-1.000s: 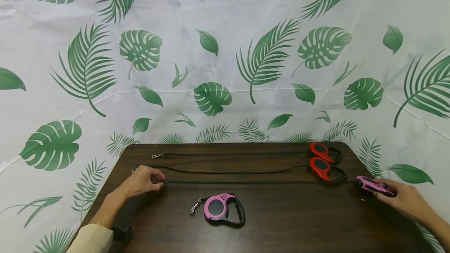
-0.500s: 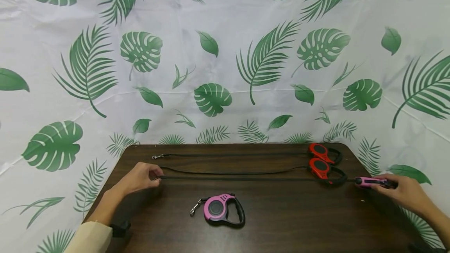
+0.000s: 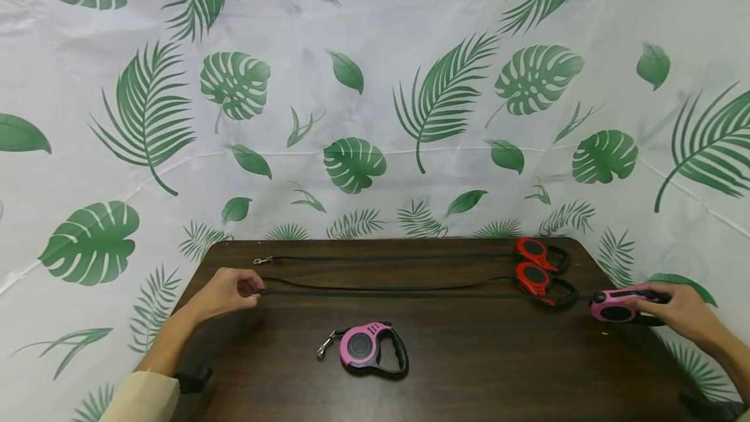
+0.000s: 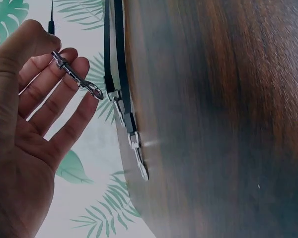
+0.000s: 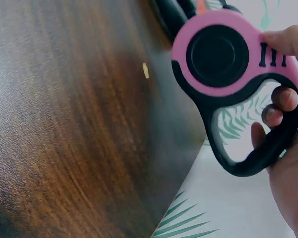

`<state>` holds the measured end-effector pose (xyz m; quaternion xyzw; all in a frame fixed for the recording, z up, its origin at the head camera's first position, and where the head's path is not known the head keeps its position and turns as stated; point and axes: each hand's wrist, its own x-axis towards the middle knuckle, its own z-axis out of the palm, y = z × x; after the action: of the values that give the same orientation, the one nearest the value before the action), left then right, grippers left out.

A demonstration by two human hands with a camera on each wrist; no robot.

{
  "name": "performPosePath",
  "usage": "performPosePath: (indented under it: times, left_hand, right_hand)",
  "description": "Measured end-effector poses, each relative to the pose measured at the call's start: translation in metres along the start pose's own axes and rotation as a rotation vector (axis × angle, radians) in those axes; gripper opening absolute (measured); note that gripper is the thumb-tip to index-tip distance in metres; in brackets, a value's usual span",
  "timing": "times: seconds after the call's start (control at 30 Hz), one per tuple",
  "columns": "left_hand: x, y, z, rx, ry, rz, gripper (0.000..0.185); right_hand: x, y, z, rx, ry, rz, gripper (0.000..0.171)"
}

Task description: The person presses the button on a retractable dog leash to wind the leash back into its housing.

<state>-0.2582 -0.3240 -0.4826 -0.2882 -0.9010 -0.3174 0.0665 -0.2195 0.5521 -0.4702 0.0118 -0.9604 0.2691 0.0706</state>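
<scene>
Pink leash reel (image 5: 223,90), rounded, black loop handle (image 5: 248,167), slim metal clip (image 4: 72,73).

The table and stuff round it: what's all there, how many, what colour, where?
table: one, dark brown, in front
leafy cloth: one, white and green, behind
red leashes: two, red and black, table's back right
pink leashes: two, pink and black, one on the table, one held
long cords: three, black, left to right
metal clips: four, silvery, two at table's left, one held, one by the lying leash
speck: one, pale, table's right
wrist gear: two, black, one each side
sleeve: one, cream, left side
left hand: one, bare, pinching a clip
right hand: one, bare, gripping a pink leash
</scene>
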Motion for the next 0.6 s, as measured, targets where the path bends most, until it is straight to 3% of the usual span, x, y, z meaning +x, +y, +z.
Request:
performPosePath:
  times: [0.2, 0.6]
  left_hand:
    - [-0.007, 0.001, -0.004, 0.0, 0.041, 0.033, 0.016]
    - [-0.014, -0.001, -0.01, -0.006, 0.083, 0.035, 0.019]
  right_hand:
    - [0.003, 0.003, -0.006, 0.057, -0.035, 0.022, 0.045]
    - [0.007, 0.003, -0.007, 0.196, -0.048, 0.032, 0.033]
